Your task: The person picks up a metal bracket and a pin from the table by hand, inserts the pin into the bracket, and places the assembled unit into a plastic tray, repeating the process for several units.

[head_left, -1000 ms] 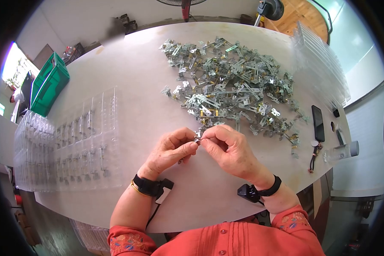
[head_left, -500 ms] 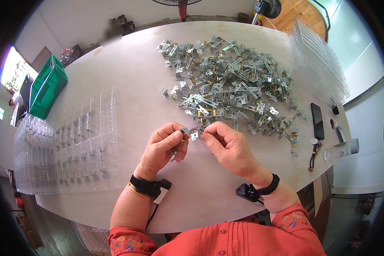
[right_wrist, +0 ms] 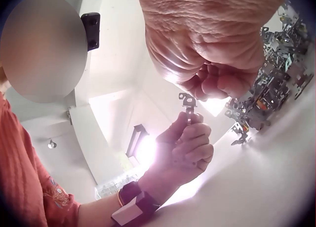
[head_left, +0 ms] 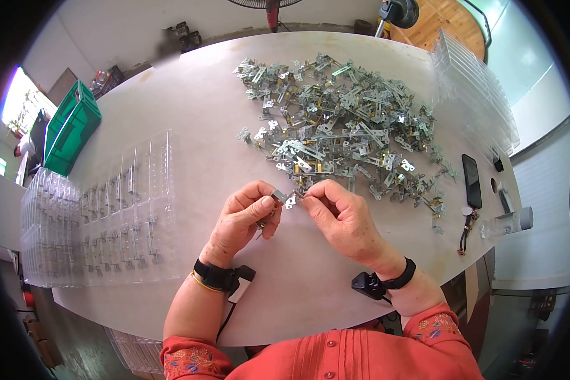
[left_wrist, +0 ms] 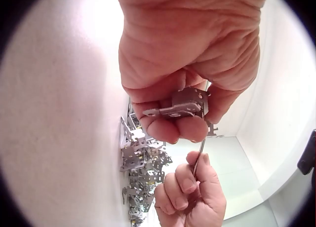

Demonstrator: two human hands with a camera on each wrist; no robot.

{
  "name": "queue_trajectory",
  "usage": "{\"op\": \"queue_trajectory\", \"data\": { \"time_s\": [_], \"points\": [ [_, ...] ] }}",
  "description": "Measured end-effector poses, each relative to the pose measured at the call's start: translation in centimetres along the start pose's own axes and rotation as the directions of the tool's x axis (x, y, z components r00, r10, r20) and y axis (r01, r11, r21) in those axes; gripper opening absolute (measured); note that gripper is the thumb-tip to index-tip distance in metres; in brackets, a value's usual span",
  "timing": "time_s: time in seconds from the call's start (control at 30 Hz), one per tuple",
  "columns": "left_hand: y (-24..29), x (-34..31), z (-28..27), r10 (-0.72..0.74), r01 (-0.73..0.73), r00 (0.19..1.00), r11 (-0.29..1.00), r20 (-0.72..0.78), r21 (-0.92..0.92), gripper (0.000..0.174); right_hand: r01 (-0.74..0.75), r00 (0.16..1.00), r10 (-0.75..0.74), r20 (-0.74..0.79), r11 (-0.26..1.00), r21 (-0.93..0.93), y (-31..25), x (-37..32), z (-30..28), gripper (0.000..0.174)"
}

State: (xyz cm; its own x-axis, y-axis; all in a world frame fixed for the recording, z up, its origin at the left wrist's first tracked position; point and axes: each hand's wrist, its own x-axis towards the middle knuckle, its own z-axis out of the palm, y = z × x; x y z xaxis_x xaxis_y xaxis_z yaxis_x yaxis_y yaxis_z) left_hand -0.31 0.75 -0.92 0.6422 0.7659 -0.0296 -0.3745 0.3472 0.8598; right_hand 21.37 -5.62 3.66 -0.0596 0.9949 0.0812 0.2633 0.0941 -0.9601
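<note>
Above the table, in front of the person, my left hand [head_left: 250, 212] grips a small grey metal bracket [left_wrist: 190, 102] with holes, between thumb and curled fingers. Its holed end [right_wrist: 187, 99] sticks out past the fingertips in the right wrist view. My right hand [head_left: 341, 218] is a short way to the right, fingers bent. Its thumb and forefinger pinch the end of a thin metal rod [left_wrist: 201, 150] that runs towards the bracket in the left wrist view. A large heap of similar metal brackets [head_left: 335, 120] lies just beyond both hands.
Clear plastic trays [head_left: 123, 253] holding rows of metal parts are stacked at left, near a green crate [head_left: 73, 130]. More clear trays [head_left: 475, 95] stand at the back right. A phone [head_left: 472, 182], a corded trinket [head_left: 465, 234] and a clear bottle [head_left: 506, 225] lie at the right edge.
The hands were together at the fingertips one second ago. They have since moved slightly apart, the left hand going left with the bracket now showing. Over the last half second little differs.
</note>
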Motion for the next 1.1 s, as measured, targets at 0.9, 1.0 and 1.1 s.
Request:
{"op": "queue_trajectory", "data": {
  "time_s": [0.9, 1.0, 1.1],
  "points": [
    [0.9, -0.6, 0.9, -0.176, 0.160, 0.978, 0.978, 0.116, 0.135, 0.025, -0.249, 0.948, 0.159, 0.274, 0.909, 0.334, 0.2, 0.3, -0.8, 0.018],
    [1.3, -0.7, 1.1, -0.209, 0.189, 0.972, 0.968, 0.108, 0.167, 0.027, -0.242, 0.948, 0.168, 0.270, 0.932, 0.269, -0.2, 0.2, -0.6, 0.015],
    [1.3, -0.8, 1.4, -0.231, 0.210, 0.968, 0.958, 0.093, 0.197, 0.028, -0.166, 0.957, 0.108, 0.268, 0.966, 0.201, -0.1, 0.0, -0.6, 0.011]
  ]
}}
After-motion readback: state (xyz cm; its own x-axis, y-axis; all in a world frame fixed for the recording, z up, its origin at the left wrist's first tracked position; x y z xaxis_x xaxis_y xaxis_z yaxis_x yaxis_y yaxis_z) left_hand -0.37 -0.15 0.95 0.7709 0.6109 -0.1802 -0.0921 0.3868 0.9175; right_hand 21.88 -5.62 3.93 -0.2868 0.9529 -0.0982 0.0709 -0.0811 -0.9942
